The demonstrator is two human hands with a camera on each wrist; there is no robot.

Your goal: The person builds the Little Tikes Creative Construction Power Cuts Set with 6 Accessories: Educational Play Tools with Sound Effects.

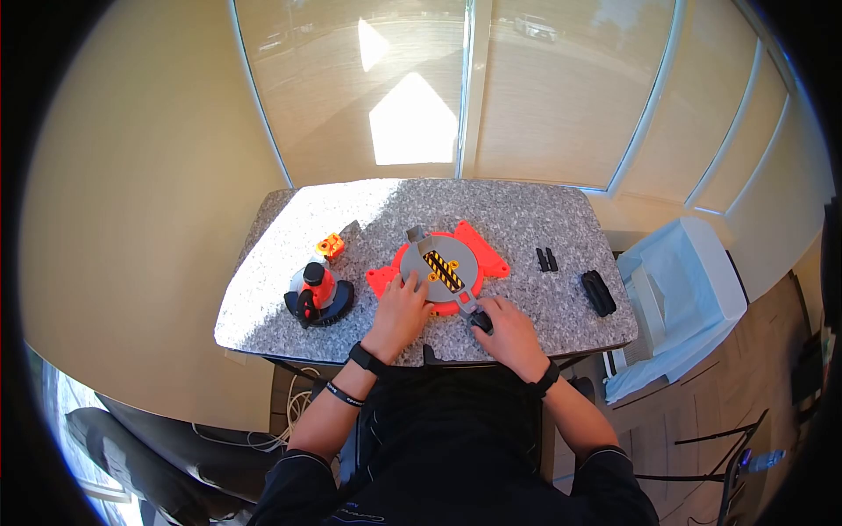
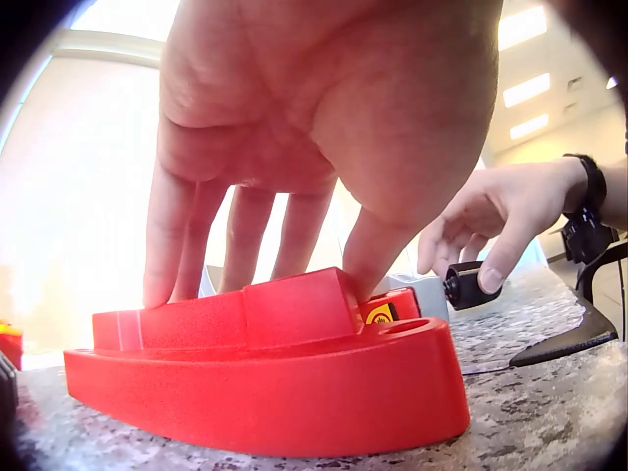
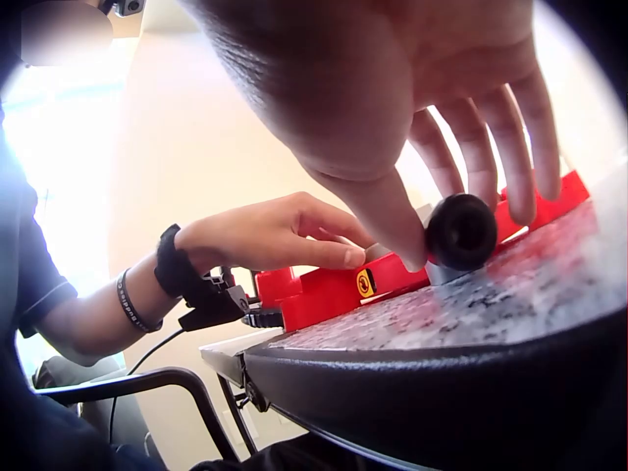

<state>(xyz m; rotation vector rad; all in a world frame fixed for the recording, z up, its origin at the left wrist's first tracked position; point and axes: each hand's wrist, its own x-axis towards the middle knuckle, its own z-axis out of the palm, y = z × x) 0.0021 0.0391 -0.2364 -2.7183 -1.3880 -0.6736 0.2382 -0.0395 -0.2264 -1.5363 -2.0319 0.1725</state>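
The left hand's fingers are extended and somewhat spread, with their tips resting on the toy and pinching nothing that I can see; whether every tip touches I cannot tell. The left hand lies over the near left part of the round toy. The right hand holds the black knob between thumb and fingers, the thumb against its near side; the outer fingers reach down beside it, slightly apart. The knob sits at the end of a grey arm, which projects from the toy's near right edge.

The toy lies flat near the middle of the speckled table, directly before the seated person. It consists of a grey disc on a red base, crossed by a yellow-and-black striped strip, with red wings at either side.

To its left stands a red-and-black toy figure; behind that lies a small orange piece. To the right lie two small black pieces and, farther over, a black case. A dark band circles each wrist. Right of the table stands a bin with a pale blue liner; shaded windows rise behind.
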